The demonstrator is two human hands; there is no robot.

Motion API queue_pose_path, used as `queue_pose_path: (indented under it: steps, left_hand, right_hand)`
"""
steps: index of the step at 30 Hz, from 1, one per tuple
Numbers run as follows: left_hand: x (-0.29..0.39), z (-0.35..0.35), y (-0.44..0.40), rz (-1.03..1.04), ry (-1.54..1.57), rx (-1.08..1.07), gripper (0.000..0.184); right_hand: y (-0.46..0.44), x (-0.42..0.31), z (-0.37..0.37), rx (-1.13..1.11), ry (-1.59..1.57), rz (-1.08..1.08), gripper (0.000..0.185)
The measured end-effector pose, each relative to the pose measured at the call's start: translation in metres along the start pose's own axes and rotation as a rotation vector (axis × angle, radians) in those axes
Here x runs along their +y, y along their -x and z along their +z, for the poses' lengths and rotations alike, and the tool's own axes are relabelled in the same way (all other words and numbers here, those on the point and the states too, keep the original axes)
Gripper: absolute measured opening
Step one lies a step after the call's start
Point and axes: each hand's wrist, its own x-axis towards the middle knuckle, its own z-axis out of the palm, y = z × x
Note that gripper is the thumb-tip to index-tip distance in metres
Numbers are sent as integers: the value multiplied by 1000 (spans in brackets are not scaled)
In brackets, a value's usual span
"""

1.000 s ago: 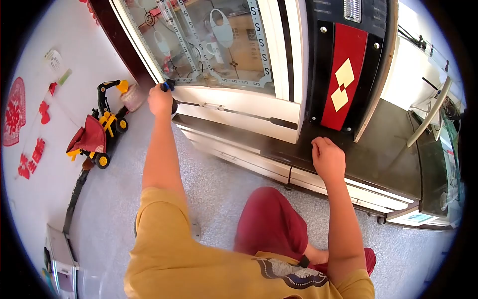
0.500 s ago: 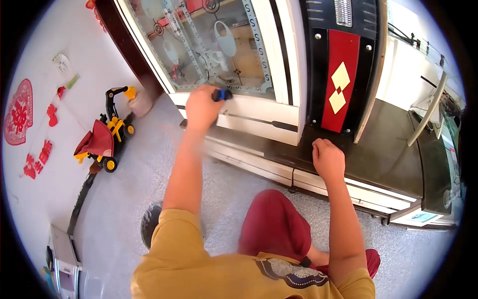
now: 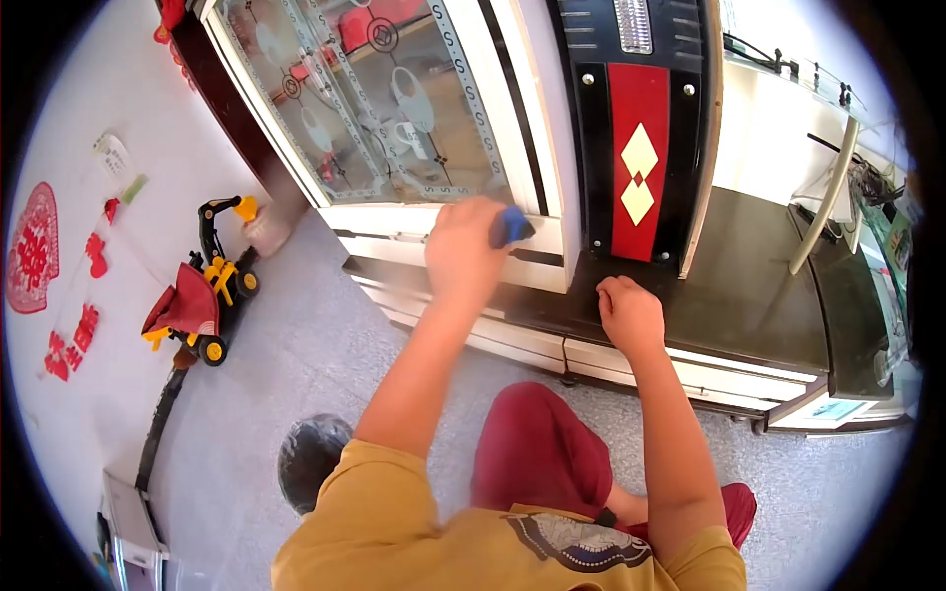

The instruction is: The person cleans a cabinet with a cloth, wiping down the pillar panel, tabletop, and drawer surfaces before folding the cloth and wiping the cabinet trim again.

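My left hand (image 3: 465,248) is closed around a small blue and black object (image 3: 511,228), blurred and partly hidden by the fingers. It is in front of the white drawer front (image 3: 379,225) under the glass cabinet door (image 3: 394,108). Curled and closed, my right hand (image 3: 631,313) rests at the front edge of the dark countertop (image 3: 754,286), below a black speaker-like panel with a red stripe (image 3: 623,236). Whether its fingers hold anything is hidden.
A toy truck with a red bed (image 3: 187,300) stands at the left by the wall. White lower drawers (image 3: 512,340) run under the countertop. A dark rounded object (image 3: 310,461) is on the floor beside my left arm. Cables (image 3: 872,187) lie at the far right.
My left hand has moved right along the drawer front with the blue and black object. My right hand stays at the countertop edge. The view has shifted slightly.
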Motion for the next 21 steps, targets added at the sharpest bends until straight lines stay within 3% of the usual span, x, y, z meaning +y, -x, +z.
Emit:
queue_pose_path:
  steps: [11,14,19,21]
  left_hand:
    - [-135,-20,-21,-207,-182,44,37]
    - [-167,-28,-33,-388,-290,-45,36]
    - [-242,-35,-41,-515,-397,2,41]
    - [-282,-35,-43,-468,-486,55,38]
  right_hand:
    - [-2,-6,-5,-10,13,0,4]
    - [-2,-5,-4,-5,20,-1,4]
    - [-2,-7,-2,8,30,-7,4]
    - [-3,-8,-3,13,43,-12,4]
